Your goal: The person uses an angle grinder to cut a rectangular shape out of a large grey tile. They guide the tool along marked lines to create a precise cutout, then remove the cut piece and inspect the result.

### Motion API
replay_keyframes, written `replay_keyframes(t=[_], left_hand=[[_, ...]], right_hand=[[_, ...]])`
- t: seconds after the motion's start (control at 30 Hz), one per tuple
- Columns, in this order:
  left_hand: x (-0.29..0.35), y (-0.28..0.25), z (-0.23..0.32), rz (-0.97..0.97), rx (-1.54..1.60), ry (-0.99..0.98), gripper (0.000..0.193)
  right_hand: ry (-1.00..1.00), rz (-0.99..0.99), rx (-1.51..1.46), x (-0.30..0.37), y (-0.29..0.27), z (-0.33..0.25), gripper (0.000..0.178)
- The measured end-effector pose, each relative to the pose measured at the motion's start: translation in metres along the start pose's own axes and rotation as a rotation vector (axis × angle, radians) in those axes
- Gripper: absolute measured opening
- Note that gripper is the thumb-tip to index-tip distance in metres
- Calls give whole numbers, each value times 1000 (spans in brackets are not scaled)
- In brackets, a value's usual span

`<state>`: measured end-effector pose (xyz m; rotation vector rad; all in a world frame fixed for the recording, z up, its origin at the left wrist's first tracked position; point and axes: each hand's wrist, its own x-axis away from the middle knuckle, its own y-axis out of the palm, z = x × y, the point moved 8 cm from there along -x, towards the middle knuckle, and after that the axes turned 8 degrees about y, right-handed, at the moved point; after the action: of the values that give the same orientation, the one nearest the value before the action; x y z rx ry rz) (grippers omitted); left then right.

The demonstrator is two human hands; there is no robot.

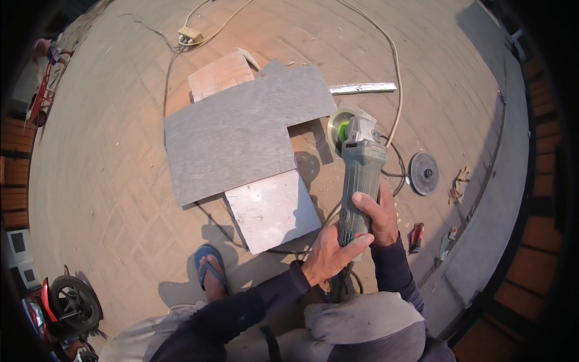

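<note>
An angle grinder (pixel 363 163) with a thin cutting disc (pixel 335 130) is held up in front of me, disc end pointing away. My left hand (pixel 332 250) wraps the rear of its body, while my right hand (pixel 380 217) grips it from the right side, thumb across the top. The disc stands beside the right edge of a grey tile (pixel 235 136), near a rectangular notch cut from its corner; whether they touch I cannot tell. The tile lies over a pale board (pixel 274 211) on the near side and an orange-dusted piece (pixel 222 76) on the far side.
A silver metal strip (pixel 363 88) lies beyond the notch. On the right are a round dark disc (pixel 424 173), a red wrapper (pixel 417 238) and a concrete curb (pixel 491 211). A cable (pixel 395 54) runs to a socket block (pixel 190 36). A motorcycle wheel (pixel 75 304) stands at lower left.
</note>
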<state>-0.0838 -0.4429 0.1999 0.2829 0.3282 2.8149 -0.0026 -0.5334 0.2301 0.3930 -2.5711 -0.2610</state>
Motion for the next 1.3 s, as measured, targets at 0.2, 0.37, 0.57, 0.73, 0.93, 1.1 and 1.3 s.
replay_keyframes(t=[0.2,0.37,0.57,0.73,0.93,1.1,1.3], left_hand=[[4,20,-19,-139,775,-99,58],[15,-5,-84,-42,505,-142,53],[17,-1,-69,197,532,-92,39],[27,-16,-106,391,525,-122,31],[19,-29,-94,442,504,-124,33],[15,-31,-71,452,476,-144,39],[11,-34,-85,429,455,-145,43]], right_hand=[[185,-365,-569,-1,14,35,54],[181,-113,163,-15,8,22,47],[20,114,691,-37,1,22,48],[80,162,765,-50,10,36,51],[170,180,746,-80,1,67,49],[162,190,667,-86,-1,74,47],[185,199,662,-93,-6,82,49]])
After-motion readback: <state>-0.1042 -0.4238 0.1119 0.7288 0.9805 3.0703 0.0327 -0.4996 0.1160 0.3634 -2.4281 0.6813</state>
